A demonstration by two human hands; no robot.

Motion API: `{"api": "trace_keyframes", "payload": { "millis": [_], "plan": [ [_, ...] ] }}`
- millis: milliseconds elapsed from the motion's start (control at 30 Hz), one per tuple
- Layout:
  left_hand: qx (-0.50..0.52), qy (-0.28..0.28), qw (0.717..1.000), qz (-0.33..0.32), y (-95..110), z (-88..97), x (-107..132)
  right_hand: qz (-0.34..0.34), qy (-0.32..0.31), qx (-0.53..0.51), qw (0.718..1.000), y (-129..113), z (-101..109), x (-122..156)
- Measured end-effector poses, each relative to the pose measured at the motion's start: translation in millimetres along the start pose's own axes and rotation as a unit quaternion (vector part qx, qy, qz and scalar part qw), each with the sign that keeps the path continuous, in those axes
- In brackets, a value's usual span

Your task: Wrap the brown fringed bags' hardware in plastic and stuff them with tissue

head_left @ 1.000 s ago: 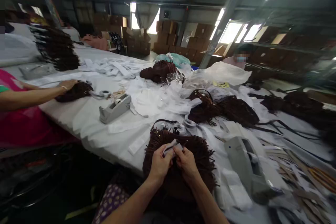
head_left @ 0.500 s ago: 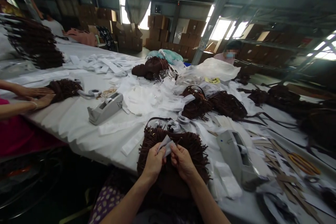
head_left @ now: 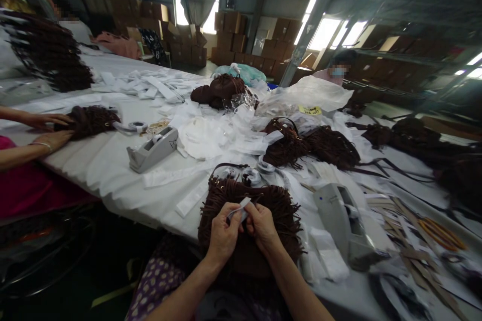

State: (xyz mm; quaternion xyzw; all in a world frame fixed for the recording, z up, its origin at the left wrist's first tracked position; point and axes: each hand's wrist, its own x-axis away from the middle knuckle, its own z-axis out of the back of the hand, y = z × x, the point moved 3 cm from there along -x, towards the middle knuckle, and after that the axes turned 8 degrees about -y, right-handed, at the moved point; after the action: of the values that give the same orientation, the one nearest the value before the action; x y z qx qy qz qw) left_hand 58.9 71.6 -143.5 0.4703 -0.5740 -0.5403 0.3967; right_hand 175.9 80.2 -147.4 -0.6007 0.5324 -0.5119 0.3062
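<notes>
- Head view, lower centre of frame: left hand (head_left: 222, 233) and right hand (head_left: 261, 225) close together over brown fringed bag (head_left: 280, 210). Each grip pinched shut on one end of white paper strip (head_left: 240, 207), thumbs on top, seemingly to keep it taut.
- Bag flat at near edge of desk (head_left: 113, 165), partly over lap, within easy reach.
- Right of bag: grey tape dispenser (head_left: 341, 220), kept close, probably for quick use.
- Left edge of frame: co-worker's hand (head_left: 52, 139) resting by another fringed bag (head_left: 88, 120).
</notes>
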Motion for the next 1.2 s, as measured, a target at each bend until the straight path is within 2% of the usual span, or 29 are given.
{"api": "trace_keyframes", "payload": {
  "millis": [233, 433, 633, 733, 900, 1100, 1200],
  "plan": [
    [-0.084, -0.063, 0.992, -0.065, 10.7, -1.2, 6.9, -0.017, 0.002, -0.034, 0.999, -0.2, 4.1, 4.5],
    [-0.134, -0.059, 0.986, -0.084, 14.5, -0.6, 6.6, -0.006, -0.019, -0.068, 0.997, -1.9, 4.2, 9.6],
    [-0.165, -0.048, 0.980, -0.102, 15.1, -0.5, 8.0, 0.038, -0.045, -0.038, 0.998, 1.4, 0.5, 10.2],
    [-0.162, -0.041, 0.982, -0.088, 17.6, 0.0, 10.0, 0.050, -0.049, -0.033, 0.997, 2.2, 0.7, 9.2],
    [-0.123, 0.001, 0.992, 0.007, 14.9, 3.6, 6.2, 0.069, -0.054, -0.019, 0.996, 2.7, 1.5, 8.2],
    [-0.142, 0.018, 0.989, -0.044, 17.3, 0.2, 8.5, 0.088, -0.052, 0.005, 0.995, 4.8, 1.0, 7.0],
    [-0.147, -0.014, 0.988, -0.042, 21.1, -0.8, 12.0, 0.096, -0.044, 0.008, 0.994, 5.3, 2.8, 6.7]
  ]
}}
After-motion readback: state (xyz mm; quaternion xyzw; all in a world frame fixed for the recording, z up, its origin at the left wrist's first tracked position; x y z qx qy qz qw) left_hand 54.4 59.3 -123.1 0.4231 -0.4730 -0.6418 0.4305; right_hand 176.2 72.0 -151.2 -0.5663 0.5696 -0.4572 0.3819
